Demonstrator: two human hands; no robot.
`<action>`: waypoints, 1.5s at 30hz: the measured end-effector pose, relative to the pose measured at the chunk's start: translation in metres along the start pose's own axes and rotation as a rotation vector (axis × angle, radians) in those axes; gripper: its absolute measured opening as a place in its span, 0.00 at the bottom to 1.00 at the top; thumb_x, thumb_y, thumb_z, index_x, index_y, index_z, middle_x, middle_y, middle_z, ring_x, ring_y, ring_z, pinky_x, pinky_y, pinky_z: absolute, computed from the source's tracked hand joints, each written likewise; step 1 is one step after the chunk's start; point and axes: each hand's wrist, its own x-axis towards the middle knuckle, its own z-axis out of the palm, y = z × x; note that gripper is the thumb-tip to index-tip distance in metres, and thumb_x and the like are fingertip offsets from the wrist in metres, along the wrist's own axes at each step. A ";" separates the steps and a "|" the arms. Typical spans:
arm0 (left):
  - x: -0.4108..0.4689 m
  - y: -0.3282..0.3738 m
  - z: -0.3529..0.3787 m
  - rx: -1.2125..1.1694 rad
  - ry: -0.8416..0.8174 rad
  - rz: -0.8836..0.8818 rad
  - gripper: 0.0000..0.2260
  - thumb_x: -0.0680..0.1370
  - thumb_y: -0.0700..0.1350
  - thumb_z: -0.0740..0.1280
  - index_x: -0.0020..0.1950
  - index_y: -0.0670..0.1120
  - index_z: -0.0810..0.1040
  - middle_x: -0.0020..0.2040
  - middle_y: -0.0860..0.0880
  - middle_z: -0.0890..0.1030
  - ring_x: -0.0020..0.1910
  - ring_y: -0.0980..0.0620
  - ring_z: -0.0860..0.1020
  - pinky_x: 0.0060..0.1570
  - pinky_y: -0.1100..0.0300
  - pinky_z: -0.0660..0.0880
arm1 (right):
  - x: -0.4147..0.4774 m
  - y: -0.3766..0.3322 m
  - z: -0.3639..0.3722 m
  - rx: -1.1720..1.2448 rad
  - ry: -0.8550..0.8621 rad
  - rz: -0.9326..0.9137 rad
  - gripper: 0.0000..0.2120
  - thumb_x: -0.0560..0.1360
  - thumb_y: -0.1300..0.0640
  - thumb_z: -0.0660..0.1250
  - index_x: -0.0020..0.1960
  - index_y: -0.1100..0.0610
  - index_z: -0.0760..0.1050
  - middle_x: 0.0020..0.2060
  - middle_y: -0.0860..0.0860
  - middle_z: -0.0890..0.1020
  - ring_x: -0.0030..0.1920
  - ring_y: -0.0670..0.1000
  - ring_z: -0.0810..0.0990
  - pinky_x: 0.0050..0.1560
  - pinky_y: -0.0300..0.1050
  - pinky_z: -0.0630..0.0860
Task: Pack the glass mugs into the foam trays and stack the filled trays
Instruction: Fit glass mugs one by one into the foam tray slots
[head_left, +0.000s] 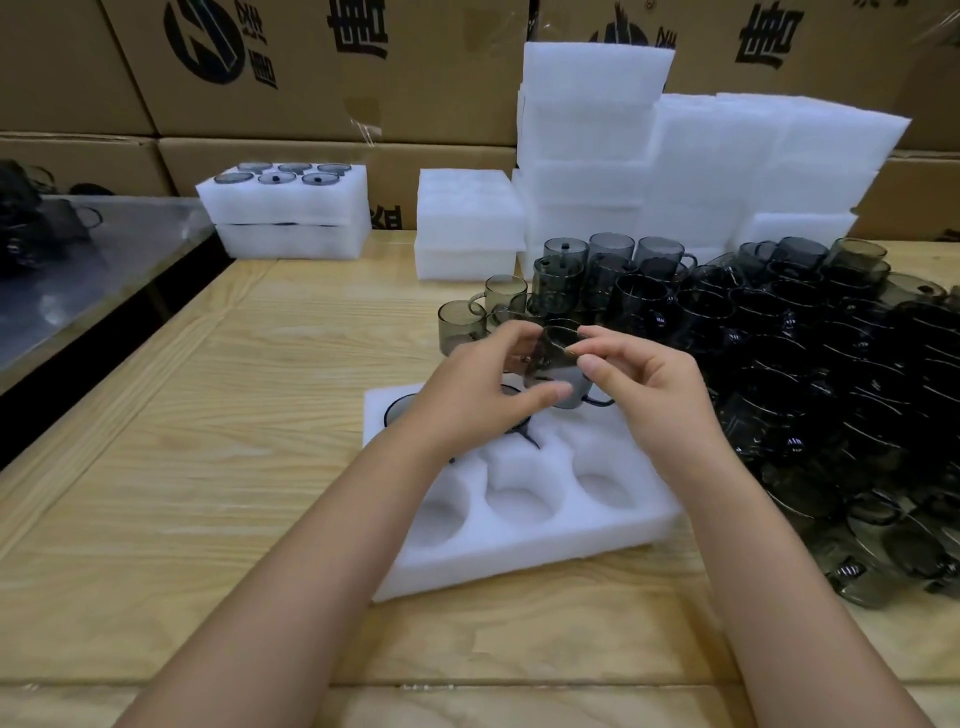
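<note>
Holding one smoky glass mug (563, 358) between two bare hands, just above the far side of a white foam tray (519, 561) lying on the pale wooden counter (234, 415). Left hand (483, 395) curled round the mug's side, thumb reaching underneath. Right hand (649, 395) pinching the rim with thumb and forefinger, other fingers loosely bent. Below both wrists, three empty round pockets in the tray's near row. Under the left hand, dark rims seated in the far row, count hidden. Just right of the right hand, a big heap of dark mugs (831, 364), some upright, some lying over. Just beyond the fingertips, a few paler mugs (462, 327) standing upright. Farther beyond the left hand, two stacked trays (291, 213), six round glass tops showing. Beyond the right hand, tall foam stacks (587, 130) against cardboard boxes (311, 78).
</note>
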 end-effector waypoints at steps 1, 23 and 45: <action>0.000 0.001 0.001 0.135 -0.050 0.018 0.29 0.69 0.62 0.71 0.67 0.55 0.69 0.59 0.59 0.78 0.59 0.59 0.76 0.57 0.58 0.73 | 0.000 0.000 -0.002 -0.003 0.014 0.002 0.11 0.74 0.67 0.67 0.44 0.52 0.81 0.54 0.49 0.79 0.49 0.31 0.78 0.48 0.25 0.72; 0.007 -0.008 -0.009 0.315 -0.285 0.042 0.36 0.65 0.71 0.66 0.70 0.58 0.66 0.64 0.58 0.75 0.63 0.55 0.73 0.59 0.54 0.72 | -0.001 -0.004 -0.017 -0.393 -0.061 0.028 0.06 0.68 0.57 0.75 0.35 0.49 0.80 0.50 0.41 0.77 0.43 0.49 0.81 0.46 0.36 0.76; 0.000 0.008 -0.003 0.679 -0.378 0.231 0.39 0.71 0.67 0.49 0.78 0.48 0.55 0.77 0.46 0.60 0.74 0.50 0.62 0.67 0.51 0.64 | -0.005 0.015 0.010 -0.983 -0.521 0.158 0.40 0.72 0.32 0.34 0.77 0.52 0.37 0.76 0.45 0.36 0.73 0.42 0.31 0.73 0.49 0.32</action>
